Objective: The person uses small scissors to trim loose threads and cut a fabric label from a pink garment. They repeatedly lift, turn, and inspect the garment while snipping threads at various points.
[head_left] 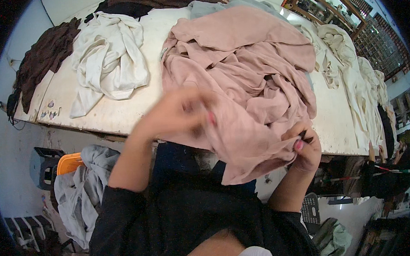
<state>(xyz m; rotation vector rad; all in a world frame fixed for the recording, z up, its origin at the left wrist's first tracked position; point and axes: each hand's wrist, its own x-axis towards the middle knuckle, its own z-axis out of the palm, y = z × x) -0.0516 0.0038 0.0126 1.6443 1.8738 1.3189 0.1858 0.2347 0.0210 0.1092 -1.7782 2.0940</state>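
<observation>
A large heap of dusty-pink fabric (238,56) lies on the table, and one part of it hangs over the near edge toward me. My right hand (305,148) pinches the edge of this hanging part at the right. Something small and dark shows between its fingers; I cannot make out what it is. My left hand (181,113) is over the left side of the same fabric. It is smeared by motion, so its grip does not show.
White cloth (108,59) and dark brown cloth (46,62) lie on the pale table (155,26) to the left. Cream cloth (355,83) drapes along the right. Grey fabric (83,190) hangs over an orange-backed chair (68,163) at lower left. Another person (395,169) stands far right.
</observation>
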